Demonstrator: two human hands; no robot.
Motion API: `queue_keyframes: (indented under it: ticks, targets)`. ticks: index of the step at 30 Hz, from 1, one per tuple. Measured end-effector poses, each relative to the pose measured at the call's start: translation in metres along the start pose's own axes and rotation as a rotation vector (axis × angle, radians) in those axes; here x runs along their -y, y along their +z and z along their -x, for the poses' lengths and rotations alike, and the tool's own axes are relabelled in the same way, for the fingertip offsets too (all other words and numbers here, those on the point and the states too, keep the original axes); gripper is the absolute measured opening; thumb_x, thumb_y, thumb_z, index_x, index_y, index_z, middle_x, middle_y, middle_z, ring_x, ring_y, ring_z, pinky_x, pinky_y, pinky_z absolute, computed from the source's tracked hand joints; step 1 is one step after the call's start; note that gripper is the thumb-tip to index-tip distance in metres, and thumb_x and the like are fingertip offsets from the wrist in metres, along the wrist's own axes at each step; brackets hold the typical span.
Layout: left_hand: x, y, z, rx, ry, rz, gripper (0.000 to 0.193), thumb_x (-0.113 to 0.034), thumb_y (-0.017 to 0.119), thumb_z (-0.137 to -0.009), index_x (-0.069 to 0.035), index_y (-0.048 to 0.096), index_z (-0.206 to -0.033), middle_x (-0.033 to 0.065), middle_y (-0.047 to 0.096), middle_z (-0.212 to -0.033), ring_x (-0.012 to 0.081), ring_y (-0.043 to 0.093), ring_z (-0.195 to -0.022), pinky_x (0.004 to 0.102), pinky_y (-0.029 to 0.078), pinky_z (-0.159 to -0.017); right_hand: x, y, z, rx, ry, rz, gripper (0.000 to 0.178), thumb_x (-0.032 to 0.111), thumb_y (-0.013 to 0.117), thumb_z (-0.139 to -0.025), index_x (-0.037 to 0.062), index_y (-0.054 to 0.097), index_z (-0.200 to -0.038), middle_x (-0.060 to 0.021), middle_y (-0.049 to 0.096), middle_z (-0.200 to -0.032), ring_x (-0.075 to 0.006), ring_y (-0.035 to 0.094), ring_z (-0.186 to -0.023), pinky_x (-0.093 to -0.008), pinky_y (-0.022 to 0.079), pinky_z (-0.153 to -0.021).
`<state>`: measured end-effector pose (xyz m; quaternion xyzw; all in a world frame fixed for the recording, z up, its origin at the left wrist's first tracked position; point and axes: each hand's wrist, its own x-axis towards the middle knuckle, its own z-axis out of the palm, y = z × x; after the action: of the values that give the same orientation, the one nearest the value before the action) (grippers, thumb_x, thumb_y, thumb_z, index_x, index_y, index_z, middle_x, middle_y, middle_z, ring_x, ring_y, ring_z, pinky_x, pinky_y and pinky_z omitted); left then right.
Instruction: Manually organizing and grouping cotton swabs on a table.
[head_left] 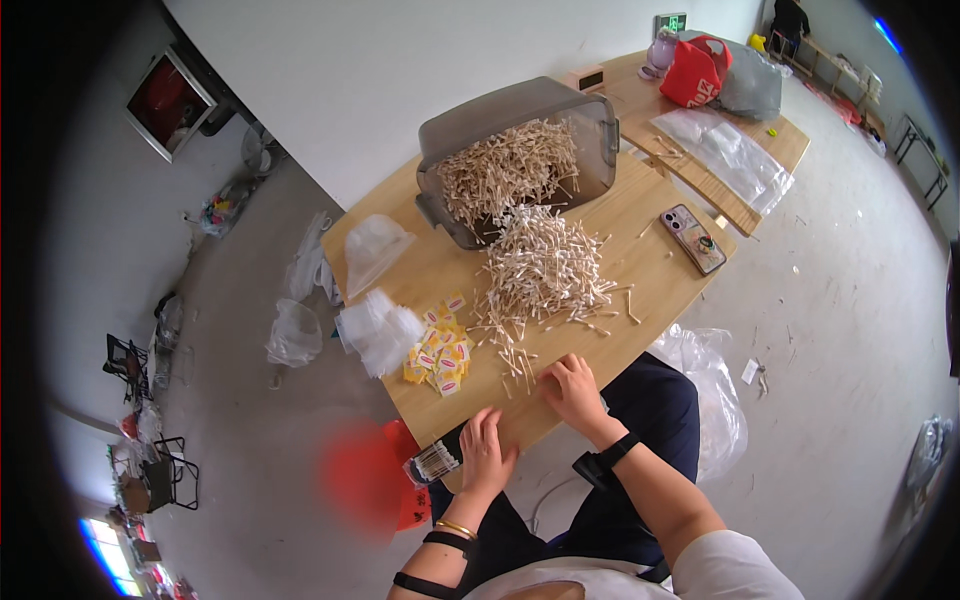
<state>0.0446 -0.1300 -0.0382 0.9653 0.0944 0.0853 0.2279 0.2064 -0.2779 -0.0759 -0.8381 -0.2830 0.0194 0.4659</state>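
A large heap of white-tipped cotton swabs (548, 262) lies on the wooden table, with loose ones scattered toward its front edge. My right hand (572, 392) is at that edge beside the loose swabs, fingers bent and drawn together; what they hold, if anything, is hidden. Farther left, my left hand (484, 455) reaches over the table's edge with its fingers stretched out, and I see nothing in them. Right beside it, at the table's corner, a small bundle of swabs (436, 462) lies side by side on something dark. Yellow-and-white paper labels (440, 352) form a pile beyond my left hand.
A grey translucent bin (468, 112) lies tipped, its swabs facing the heap. Clear plastic bags (380, 328) lie at the table's left, a phone (692, 240) at its right. A second table (770, 180) carries a red bag (695, 72). Something red (375, 475) is below the near-left corner.
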Motion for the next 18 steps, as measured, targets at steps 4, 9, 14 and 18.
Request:
queue_keyframes:
  ticks: [4,9,14,18]
  targets:
    - [0.008,0.009,-0.020,0.013,-0.014,-0.071,0.066,-0.016,0.077,-0.079,-0.004,0.048,-0.136,0.0146,0.048,-0.134,0.0375,0.047,-0.125,0.0507,0.038,-0.106,0.012,0.006,0.000,-0.025,0.012,0.127,0.028,0.022,0.077,-0.075,0.0095,0.066,-0.097,-0.0110,0.057,-0.103,-0.0327,0.054,-0.102,-0.0436,0.045,-0.088]
    - [0.002,0.017,-0.040,0.019,-0.059,-0.098,0.064,-0.016,0.076,-0.081,-0.006,0.048,-0.137,0.0136,0.048,-0.133,0.0365,0.047,-0.125,0.0507,0.038,-0.104,0.015,0.007,-0.001,-0.054,0.035,0.161,0.033,0.026,0.079,-0.074,0.0102,0.063,-0.098,-0.0106,0.056,-0.101,-0.0311,0.054,-0.100,-0.0420,0.043,-0.087]
    - [-0.002,0.020,-0.064,-0.042,-0.068,-0.055,0.057,-0.012,0.072,-0.085,-0.006,0.049,-0.136,0.0145,0.051,-0.129,0.0358,0.050,-0.118,0.0489,0.039,-0.103,0.011,0.007,0.000,-0.059,0.017,0.197,0.026,0.024,0.075,-0.077,0.0119,0.062,-0.095,-0.0086,0.055,-0.099,-0.0292,0.053,-0.098,-0.0408,0.042,-0.085]
    - [0.023,0.028,-0.079,-0.137,-0.136,-0.019,0.054,-0.013,0.072,-0.084,-0.012,0.052,-0.135,0.0121,0.052,-0.125,0.0340,0.052,-0.117,0.0488,0.040,-0.101,0.009,0.013,0.003,-0.075,-0.029,0.229,0.020,0.021,0.070,-0.081,0.0125,0.062,-0.097,-0.0077,0.055,-0.099,-0.0276,0.053,-0.097,-0.0400,0.042,-0.083]
